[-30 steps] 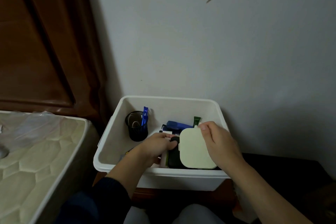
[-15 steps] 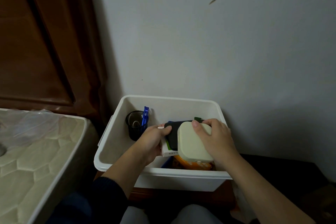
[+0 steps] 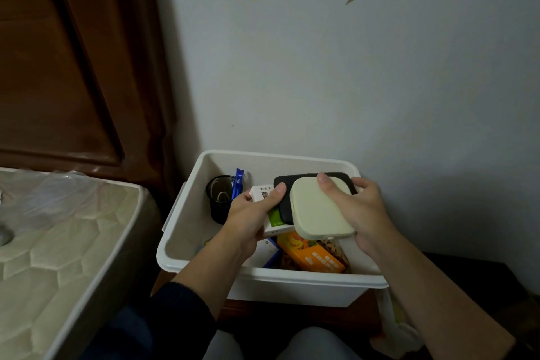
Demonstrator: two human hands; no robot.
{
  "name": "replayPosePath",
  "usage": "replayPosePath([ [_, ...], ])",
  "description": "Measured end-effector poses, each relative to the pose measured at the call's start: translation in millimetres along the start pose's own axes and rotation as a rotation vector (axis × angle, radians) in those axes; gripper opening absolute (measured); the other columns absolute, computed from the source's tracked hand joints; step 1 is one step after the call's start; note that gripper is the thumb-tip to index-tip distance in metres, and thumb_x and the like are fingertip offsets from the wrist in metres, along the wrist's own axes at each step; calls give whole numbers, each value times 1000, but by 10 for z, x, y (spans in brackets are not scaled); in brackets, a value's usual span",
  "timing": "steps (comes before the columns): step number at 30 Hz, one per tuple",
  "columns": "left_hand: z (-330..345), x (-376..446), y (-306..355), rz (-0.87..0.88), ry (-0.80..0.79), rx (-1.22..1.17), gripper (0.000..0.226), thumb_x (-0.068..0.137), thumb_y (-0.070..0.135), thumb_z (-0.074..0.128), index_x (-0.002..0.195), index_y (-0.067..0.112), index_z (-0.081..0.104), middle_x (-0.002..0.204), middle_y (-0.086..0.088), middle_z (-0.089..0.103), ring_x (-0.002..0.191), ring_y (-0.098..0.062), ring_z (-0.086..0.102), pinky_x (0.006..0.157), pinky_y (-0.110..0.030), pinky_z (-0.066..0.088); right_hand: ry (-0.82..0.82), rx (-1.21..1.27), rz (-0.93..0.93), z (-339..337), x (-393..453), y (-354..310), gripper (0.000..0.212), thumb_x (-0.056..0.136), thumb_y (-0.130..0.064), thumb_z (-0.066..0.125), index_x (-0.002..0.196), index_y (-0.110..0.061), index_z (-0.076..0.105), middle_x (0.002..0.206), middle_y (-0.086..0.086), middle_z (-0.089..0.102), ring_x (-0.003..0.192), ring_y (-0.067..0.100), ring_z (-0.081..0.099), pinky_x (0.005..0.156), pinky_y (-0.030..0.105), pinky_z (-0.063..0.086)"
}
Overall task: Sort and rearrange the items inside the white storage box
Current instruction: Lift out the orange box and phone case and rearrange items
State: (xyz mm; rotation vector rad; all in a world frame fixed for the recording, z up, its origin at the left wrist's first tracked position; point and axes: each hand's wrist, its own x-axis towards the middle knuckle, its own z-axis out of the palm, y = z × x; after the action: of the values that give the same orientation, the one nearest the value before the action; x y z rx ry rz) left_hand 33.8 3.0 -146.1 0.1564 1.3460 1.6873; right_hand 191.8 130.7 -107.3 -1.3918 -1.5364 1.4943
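The white storage box stands against the wall. Above its right half I hold a stack of items. My left hand grips a white and green carton from the left. A flat black case lies on that carton. My right hand holds a cream rounded case on top, fingers curled over its far edge. Beneath the stack an orange packet lies in the box. A black mesh cup and a blue clip stand at the box's back left.
A quilted mattress with clear plastic on it lies left of the box, under a dark wooden headboard. The box rests on a dark wooden stand. A grey wall rises behind it.
Both hands have lifted the stack of carton, black case and cream case up from inside the box. The orange packet underneath has come into sight.
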Motion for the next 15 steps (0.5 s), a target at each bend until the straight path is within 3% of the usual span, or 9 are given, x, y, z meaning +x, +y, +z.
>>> replayPosePath([
  [1,23,7,21,16,11,6,68,71,30,93,128,9,64,111,-15,79,99,-36,78,86,-55,63,-2,31,-8,-21,-3,-14,95,56,-60,97,131,-18,58,114,4,73,92,25,75,65,40,65],
  [3,83,31,62,35,13,5,62,71,32,93,122,7,69,106,-14,80,96,-34,79,81,-49,65,-21,98,-29,-76,-11,-43,76,53,-56,97,111,-13,73,94,6,81,76,23,79,55,35,63],
  [6,125,79,118,9,5,-43,54,77,33,90,116,2,71,103,-15,81,94,-32,79,77,-45,66,-23,165,-56,-185,0,-96,56,61,-52,96,95,-12,77,78,1,80,66,17,78,48,28,58],
  [9,72,131,117,-63,46,25,48,80,27,90,109,-5,69,94,-17,81,79,-28,80,60,-38,64,73,260,-75,-377,96,-109,57,64,-53,94,99,-12,76,83,0,81,70,17,79,52,30,60],
  [13,75,225,-26,-165,49,282,61,79,35,91,118,-5,67,102,-17,80,90,-29,79,76,-42,66,146,322,1,-505,150,51,69,63,-65,88,108,-15,72,103,5,78,90,25,77,77,42,65],
  [15,151,281,-93,-200,45,446,60,79,43,89,117,2,66,104,-12,79,89,-25,78,72,-38,65,157,347,-16,-479,131,159,70,62,-64,87,110,-15,73,101,4,79,87,24,78,70,38,65],
])
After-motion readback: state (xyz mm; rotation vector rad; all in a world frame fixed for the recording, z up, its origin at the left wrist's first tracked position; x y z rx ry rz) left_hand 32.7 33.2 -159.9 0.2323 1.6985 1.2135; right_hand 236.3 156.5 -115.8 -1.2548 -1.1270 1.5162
